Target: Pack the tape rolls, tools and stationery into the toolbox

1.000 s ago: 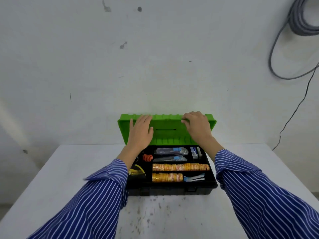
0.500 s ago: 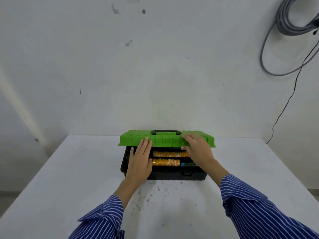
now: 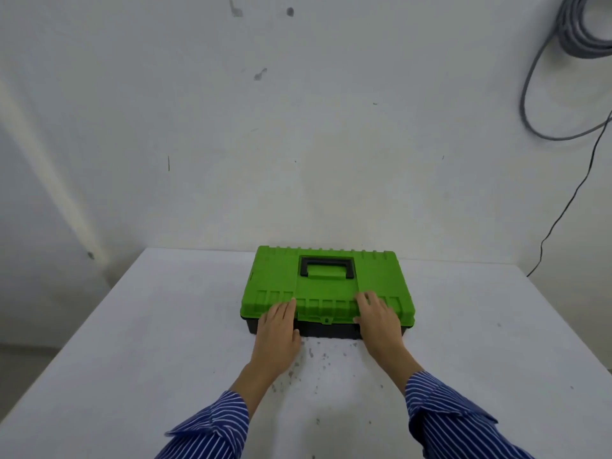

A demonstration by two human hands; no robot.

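Observation:
The toolbox (image 3: 328, 289) stands at the middle of the white table (image 3: 132, 342), its green lid down flat on the black base. A black handle (image 3: 327, 266) lies folded into the lid top. My left hand (image 3: 277, 329) rests with straight fingers on the lid's front left edge. My right hand (image 3: 377, 318) lies flat on the lid's front right part. The tape rolls, tools and stationery are hidden inside.
A white wall rises just behind the table. A coil of grey cable (image 3: 569, 61) hangs on the wall at the upper right, and a thin black wire (image 3: 563, 220) runs down from it. Dark specks mark the table in front of the box.
The lid went from upright, to half lowered, to fully down on the base. Both hands followed it down to its front edge, and the contents dropped out of sight.

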